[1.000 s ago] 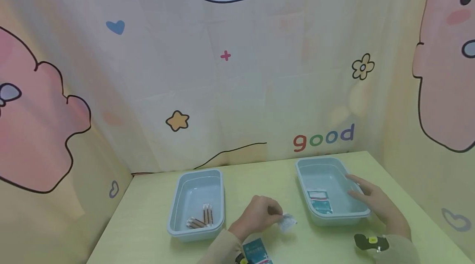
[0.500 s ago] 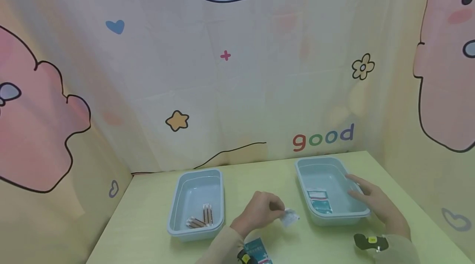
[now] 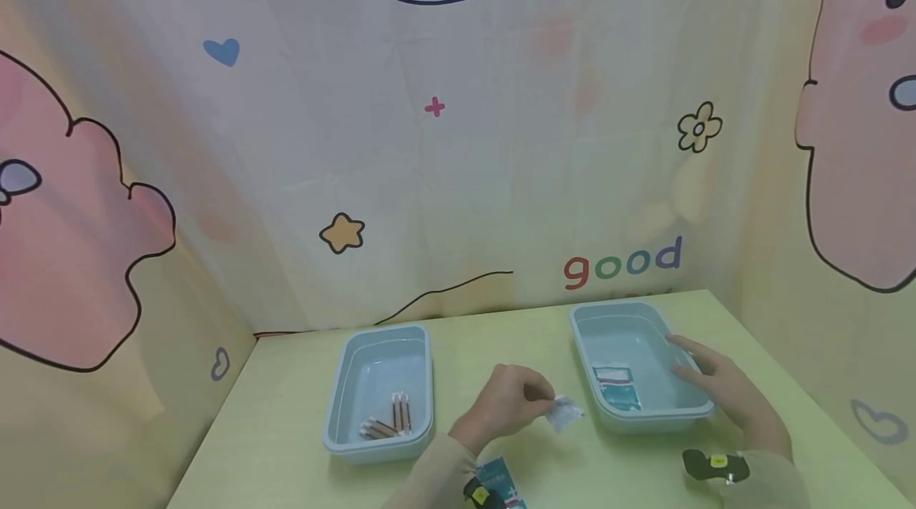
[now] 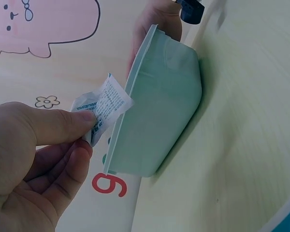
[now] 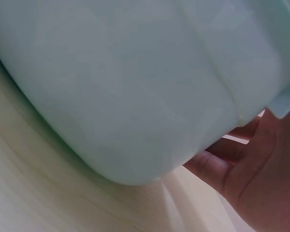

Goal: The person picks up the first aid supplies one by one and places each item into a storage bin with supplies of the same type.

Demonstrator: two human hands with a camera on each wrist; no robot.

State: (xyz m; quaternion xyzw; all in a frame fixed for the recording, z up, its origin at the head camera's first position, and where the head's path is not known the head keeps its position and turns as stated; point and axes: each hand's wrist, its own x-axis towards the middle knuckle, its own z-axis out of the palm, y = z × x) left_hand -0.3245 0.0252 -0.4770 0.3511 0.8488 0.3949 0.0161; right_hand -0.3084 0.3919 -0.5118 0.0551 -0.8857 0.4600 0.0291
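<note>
My left hand [image 3: 506,406] pinches a small white printed sachet [image 3: 567,413] between thumb and fingers, just above the table and left of the right-hand pale blue tray [image 3: 647,316]. In the left wrist view the sachet [image 4: 104,106] sits close to that tray's rim [image 4: 135,92]. My right hand [image 3: 723,390] rests against the tray's right side with fingers laid loosely on the rim; the right wrist view shows the palm [image 5: 261,179] beside the tray wall [image 5: 125,87]. A teal and white packet [image 3: 617,388] lies inside this tray.
A second pale blue tray [image 3: 358,370] at the left holds several brown-tipped sticks [image 3: 390,420]. A teal packet [image 3: 501,485] lies on the yellow-green table [image 3: 286,429] near my left wrist. Cartoon-printed curtain walls close in the back and both sides.
My left hand has carried the sachet to the right, closer to the right tray. The right hand has stayed on the tray's side.
</note>
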